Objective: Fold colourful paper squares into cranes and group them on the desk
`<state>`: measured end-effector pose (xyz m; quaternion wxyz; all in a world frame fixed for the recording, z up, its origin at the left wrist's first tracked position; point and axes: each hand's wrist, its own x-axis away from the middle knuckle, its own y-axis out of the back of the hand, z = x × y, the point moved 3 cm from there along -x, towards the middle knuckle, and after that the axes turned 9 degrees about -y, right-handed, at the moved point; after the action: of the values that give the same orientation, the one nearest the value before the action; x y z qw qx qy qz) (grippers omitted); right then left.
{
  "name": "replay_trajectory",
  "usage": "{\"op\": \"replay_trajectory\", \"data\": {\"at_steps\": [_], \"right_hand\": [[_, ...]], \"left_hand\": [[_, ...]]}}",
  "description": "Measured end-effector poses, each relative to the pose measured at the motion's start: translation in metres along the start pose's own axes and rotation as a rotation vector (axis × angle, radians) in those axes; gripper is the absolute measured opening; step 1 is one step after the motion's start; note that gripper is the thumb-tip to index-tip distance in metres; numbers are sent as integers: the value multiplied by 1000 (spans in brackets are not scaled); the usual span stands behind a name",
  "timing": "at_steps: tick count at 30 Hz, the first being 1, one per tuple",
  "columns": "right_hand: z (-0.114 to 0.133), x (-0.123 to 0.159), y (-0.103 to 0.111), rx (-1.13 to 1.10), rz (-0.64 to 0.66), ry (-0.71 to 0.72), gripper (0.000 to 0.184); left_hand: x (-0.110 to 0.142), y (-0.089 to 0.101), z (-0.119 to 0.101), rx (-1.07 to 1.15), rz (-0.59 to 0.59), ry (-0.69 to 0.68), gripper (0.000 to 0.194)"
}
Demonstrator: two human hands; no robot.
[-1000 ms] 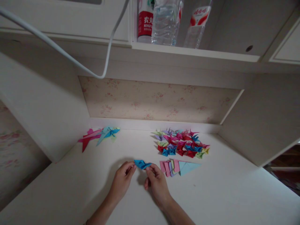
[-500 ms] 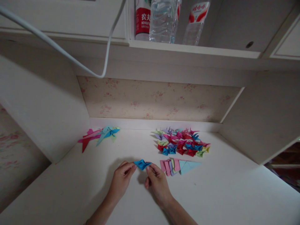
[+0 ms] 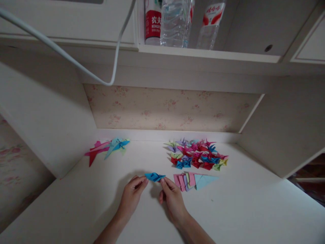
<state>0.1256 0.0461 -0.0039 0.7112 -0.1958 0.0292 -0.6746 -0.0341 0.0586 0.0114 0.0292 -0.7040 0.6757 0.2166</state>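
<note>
Fingers of both hands angle inward, each grip pinching the blue paper [image 3: 154, 177].

Below the grip and around it extends a plain white desktop [image 3: 241, 206], surface matte, a small faint mark noted to the right. Directly beyond the grip, a pale strip [image 3: 144, 135] borders the rear edge, with cream, pink-floral wallpaper [image 3: 152, 108] behind. Higher up runs a white overhead cabinet [image 3: 66, 25], including an open compartment [image 3: 246, 30]. White side panels stand left [image 3: 48, 101] and right [image 3: 284, 128] of the grip. Far left, further floral wallpaper [image 3: 12, 166] observed. Lighting dim; soft shadow present on the desktop left of the grip.
</note>
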Motion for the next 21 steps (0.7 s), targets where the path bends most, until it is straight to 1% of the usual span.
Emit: {"op": "replay_trajectory", "data": {"at_steps": [4, 7, 11, 17, 21], "right_hand": [[0, 0, 1, -55, 9, -36, 43], [1, -1, 2, -81, 12, -45, 43], [2, -1, 1, -72, 15, -38, 41], [1, -2, 2, -70, 24, -33, 40], [-2, -4, 2, -68, 19, -27, 41]], "left_hand": [[3, -3, 0, 148, -39, 186, 44], [4, -5, -1, 222, -42, 255, 49], [4, -6, -1, 241, -35, 273, 48], [4, -10, 6, 137, -24, 266, 51], [3, -10, 8, 159, -34, 265, 52]]}}
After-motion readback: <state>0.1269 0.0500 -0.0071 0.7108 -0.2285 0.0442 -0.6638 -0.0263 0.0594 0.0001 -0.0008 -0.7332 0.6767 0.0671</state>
